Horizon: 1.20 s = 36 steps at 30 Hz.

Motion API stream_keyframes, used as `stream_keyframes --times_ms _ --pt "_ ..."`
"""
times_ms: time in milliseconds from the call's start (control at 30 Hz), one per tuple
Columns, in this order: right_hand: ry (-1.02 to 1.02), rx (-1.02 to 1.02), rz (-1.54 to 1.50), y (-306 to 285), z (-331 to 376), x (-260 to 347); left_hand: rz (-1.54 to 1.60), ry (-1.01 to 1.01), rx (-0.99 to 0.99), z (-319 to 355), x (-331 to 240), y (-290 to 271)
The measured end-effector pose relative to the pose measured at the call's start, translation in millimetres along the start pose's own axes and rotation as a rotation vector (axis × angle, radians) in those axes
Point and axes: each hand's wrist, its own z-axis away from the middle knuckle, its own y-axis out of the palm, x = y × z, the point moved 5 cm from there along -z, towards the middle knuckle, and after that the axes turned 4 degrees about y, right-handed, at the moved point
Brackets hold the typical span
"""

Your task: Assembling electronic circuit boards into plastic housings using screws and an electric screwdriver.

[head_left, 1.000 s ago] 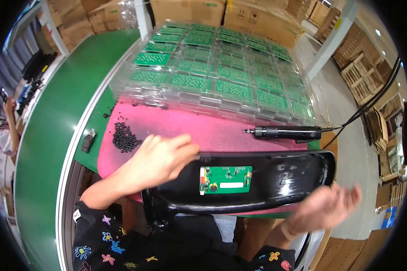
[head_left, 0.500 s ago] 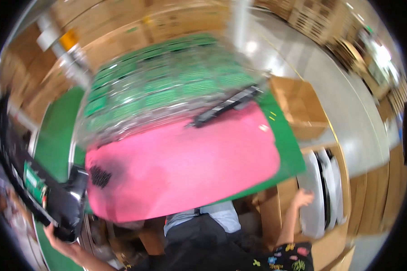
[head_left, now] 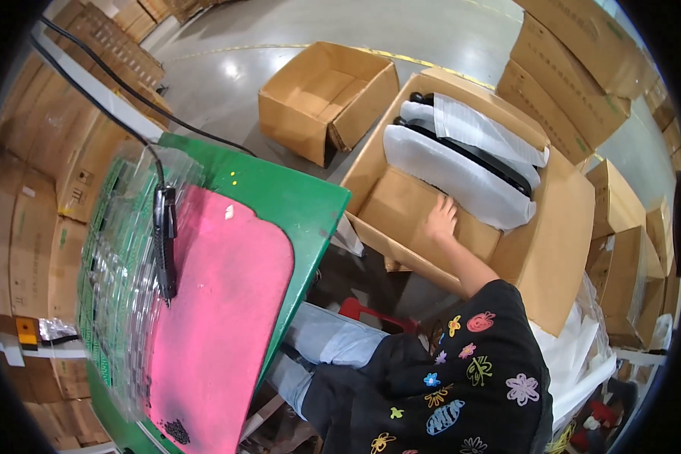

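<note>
While the right hand (head_left: 441,219) hovers empty, fingers parted | nearest wrapped panel (head_left: 454,175) slants lengthwise, upper left to lower right

right hand (head_left: 440,221) outstretched, fingers (head_left: 446,206) extended, slightly parted; bare forearm (head_left: 467,263) straight behind

An open carton (head_left: 290,123) stood on the grey floor (head_left: 231,94), far and central, a yellow line (head_left: 408,57) running behind it. Boxes (head_left: 34,250) were stacked at left, others (head_left: 548,98) at far right; white sheeting (head_left: 571,352) lay bunched near right.
</note>
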Motion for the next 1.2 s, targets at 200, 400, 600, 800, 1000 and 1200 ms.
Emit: stream_keyframes --times_ms 200,400,600,800,1000,1200 --pt "-0.026 -0.511 0.051 -89.5 -73.0 -54.5 0.351 -0.376 0.027 -19.7 -18.0 36.5" --pt "0.009 -0.11 -0.047 -147.6 -118.8 -59.4 0.629 -0.839 -0.025 27.9 -92.7 130.7" --pt "-0.214 -0.166 0.231 -131.5 -160.9 -81.4 0.697 -0.839 0.295 3.0 32.4 109.1" --pt "-0.196 -0.208 0.425 -80.2 -165.8 -97.7 0.494 -0.805 0.315 47.6 -94.0 186.4" --pt "-0.463 -0.993 0.485 17.6 -66.0 -110.3 0.57 -0.767 0.47 63.2 -169.5 247.3" --pt "-0.627 -0.474 0.312 -95.0 -15.0 -79.1 0.593 -0.49 0.804 86.8 -214.6 311.3"
